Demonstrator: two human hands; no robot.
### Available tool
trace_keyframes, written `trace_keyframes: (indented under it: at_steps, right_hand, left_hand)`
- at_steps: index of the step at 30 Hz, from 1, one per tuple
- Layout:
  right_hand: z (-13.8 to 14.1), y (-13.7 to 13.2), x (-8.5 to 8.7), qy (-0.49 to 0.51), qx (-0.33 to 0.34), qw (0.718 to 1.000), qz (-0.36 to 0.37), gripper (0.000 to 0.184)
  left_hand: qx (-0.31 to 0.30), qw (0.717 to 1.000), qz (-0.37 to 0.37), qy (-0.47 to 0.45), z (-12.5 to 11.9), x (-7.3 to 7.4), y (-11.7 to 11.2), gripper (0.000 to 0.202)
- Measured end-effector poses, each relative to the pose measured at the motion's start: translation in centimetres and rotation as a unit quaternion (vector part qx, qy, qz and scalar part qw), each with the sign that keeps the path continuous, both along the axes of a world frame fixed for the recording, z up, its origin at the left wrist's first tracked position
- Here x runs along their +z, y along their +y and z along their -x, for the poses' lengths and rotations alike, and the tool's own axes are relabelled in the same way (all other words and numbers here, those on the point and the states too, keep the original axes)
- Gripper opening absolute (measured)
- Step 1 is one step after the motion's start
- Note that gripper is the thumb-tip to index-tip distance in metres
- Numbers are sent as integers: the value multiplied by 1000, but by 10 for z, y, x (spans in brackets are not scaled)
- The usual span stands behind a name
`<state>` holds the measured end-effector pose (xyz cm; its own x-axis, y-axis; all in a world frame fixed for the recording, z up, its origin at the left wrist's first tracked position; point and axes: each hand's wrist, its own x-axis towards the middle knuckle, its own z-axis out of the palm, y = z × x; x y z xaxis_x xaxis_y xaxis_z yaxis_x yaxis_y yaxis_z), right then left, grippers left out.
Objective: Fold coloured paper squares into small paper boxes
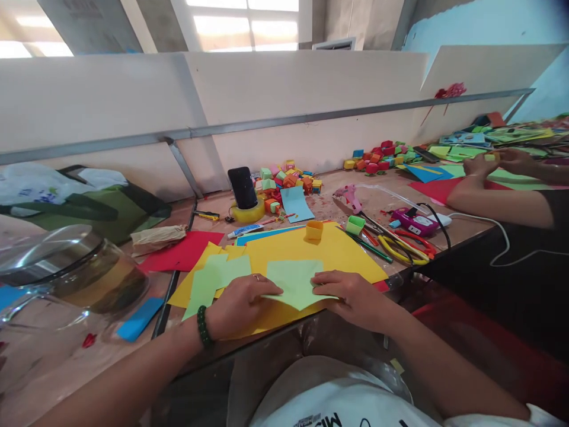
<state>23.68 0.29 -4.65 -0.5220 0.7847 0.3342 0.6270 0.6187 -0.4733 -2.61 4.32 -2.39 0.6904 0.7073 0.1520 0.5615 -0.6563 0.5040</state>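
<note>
A light green sheet of paper (296, 281) lies over a yellow sheet (347, 252) at the table's front edge. Its near edge is lifted and bends down in the middle. My left hand (237, 302) grips the left corner between thumb and fingers, with a green bead bracelet at the wrist. On the opposite side my right hand (353, 293) pinches the right edge. More light green pieces (213, 276) lie left of my left hand. Beyond the sheet stand a small yellow paper box (314, 230) and a small green paper box (355, 225).
Scissors with yellow handles (402, 250), a pink glue gun (349, 197) and a purple power strip (413, 220) lie to the right. A phone (243, 187) leans on a tape roll (247, 212). A glass jug (75, 273) stands left. A co-worker's hands (493, 163) hold something small at far right.
</note>
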Motion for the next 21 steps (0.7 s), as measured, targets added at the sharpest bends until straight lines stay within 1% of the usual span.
trace_keyframes:
  at_steps: [2,3,4,6,8,9,10,14,15,16,19,21]
  right_hand:
    - [6,1,7,-2,-58,998,35,27]
    - [9,3,10,-12,-97,994,50,31]
    - [11,6,11,-25,-137,988,61,33]
    - [15,13,14,-50,-201,976,62,30]
    - [16,22,16,-69,-227,970,53,20]
    - [16,26,17,-77,-231,968,53,18]
    - [16,31,18,-84,-229,968,61,20]
    - [16,45,24,-100,-210,964,129,48]
    - [16,47,24,-104,-213,961,143,52]
    - [16,49,25,-109,-217,958,155,52]
    - [16,51,22,-104,-208,958,169,35]
    - [16,50,20,-77,-193,961,182,30]
  left_hand:
    - [75,994,74,-29,-3,-1,7,23]
    - [103,990,92,-37,-5,-2,10,25]
    - [126,986,96,-42,-7,-3,13,27]
    - [160,983,75,-43,-13,-4,20,29]
    - [179,982,51,-32,-17,-5,25,28]
    - [184,982,43,-25,-19,-6,27,27]
    - [186,982,39,-17,-20,-6,28,27]
    - [190,981,35,5,-24,-6,28,25]
    - [191,981,32,6,-24,-6,27,24]
    - [190,981,28,6,-24,-6,26,24]
    - [187,982,7,1,-24,-6,24,24]
    - [181,983,-2,-4,-23,-5,22,24]
